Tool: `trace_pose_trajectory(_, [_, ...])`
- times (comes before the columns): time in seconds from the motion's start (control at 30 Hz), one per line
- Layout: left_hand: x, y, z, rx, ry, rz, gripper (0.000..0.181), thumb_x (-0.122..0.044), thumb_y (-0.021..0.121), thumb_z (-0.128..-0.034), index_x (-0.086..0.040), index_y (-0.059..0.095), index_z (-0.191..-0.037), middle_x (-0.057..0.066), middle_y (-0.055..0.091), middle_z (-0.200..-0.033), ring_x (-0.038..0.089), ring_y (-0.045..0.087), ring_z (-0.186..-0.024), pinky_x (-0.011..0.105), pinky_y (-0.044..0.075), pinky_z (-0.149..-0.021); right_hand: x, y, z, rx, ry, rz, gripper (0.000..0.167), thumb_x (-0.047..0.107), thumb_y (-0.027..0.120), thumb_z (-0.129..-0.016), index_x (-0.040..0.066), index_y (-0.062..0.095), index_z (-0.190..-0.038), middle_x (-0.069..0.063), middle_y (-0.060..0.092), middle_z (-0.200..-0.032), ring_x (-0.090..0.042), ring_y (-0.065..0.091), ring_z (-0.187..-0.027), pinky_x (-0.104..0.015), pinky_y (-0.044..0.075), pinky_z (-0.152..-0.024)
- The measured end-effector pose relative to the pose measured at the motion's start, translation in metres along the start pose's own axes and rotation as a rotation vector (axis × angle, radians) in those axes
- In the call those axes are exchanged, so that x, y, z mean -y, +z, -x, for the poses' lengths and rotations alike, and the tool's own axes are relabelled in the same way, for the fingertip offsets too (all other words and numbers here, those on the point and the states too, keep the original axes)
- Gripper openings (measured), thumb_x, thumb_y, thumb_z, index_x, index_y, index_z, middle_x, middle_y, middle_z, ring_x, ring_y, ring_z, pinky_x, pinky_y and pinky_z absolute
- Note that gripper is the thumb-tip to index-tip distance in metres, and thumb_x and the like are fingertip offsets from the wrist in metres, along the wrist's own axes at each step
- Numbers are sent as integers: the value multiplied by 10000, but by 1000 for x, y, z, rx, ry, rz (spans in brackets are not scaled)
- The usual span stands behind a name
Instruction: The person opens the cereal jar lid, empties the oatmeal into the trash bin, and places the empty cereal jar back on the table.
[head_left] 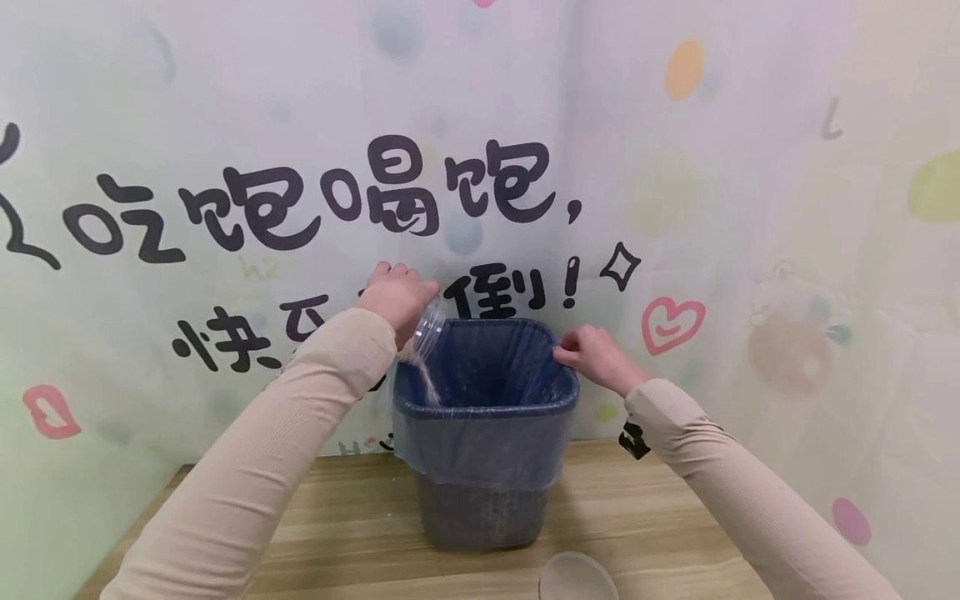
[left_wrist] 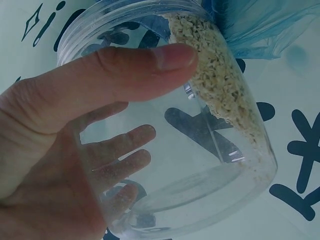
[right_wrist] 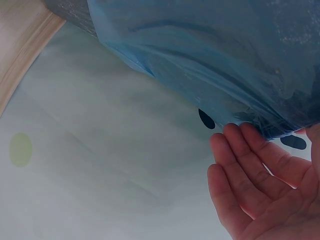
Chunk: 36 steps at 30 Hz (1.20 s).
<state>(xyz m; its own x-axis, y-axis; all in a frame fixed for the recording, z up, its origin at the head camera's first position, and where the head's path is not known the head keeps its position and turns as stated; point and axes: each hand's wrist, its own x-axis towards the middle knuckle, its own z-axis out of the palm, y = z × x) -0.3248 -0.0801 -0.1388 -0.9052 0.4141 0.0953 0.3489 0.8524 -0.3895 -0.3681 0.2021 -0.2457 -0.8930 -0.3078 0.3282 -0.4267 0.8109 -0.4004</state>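
A clear jar tilts at the left rim of the bin, gripped by the curled fingers of the left hand; pale flakes pour in. Drifting outward could scatter them onto the tabletop. The right hand pinches the right rim; slackening might loosen the liner.

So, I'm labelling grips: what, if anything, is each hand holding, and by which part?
The left hand grips the clear jar round its side wall. The right hand pinches the bin by its bag-covered rim.
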Motion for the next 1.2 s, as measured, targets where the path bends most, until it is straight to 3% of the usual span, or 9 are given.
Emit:
trace_pose_trajectory(0.47, [0, 1, 0, -27, 6, 12, 690, -49, 828, -657, -96, 533, -1279, 190, 577, -1199, 366, 502, -1094, 480, 339, -977, 0, 0, 1, -12, -16, 4, 195, 105, 595, -906, -31, 689, -803, -43, 632, -686, -157, 525, -603, -300, 452, -590])
trace_pose_trajectory(0.73, [0, 0, -3, -4, -7, 28, 768, -26, 856, -612, -112, 529, -1301, 186, 569, -1219, 359, 487, -1130, 474, 319, -1001, 0, 0, 1, -10, -15, 13, 196, 107, 596, -906, -27, 687, -795, -43, 633, -685, -158, 522, -601, -300, 451, -589])
trace_pose_trajectory(1.2, [-3, 0, -7, 12, -16, 19, 752, -14, 849, -623, -117, 541, -1301, 170, 566, -1244, 351, 480, -1156, 475, 314, -1017, -1, 0, 1, -20, -30, 10, 199, 103, 593, -900, -20, 677, -769, -37, 620, -665, -153, 512, -585, -297, 445, -579])
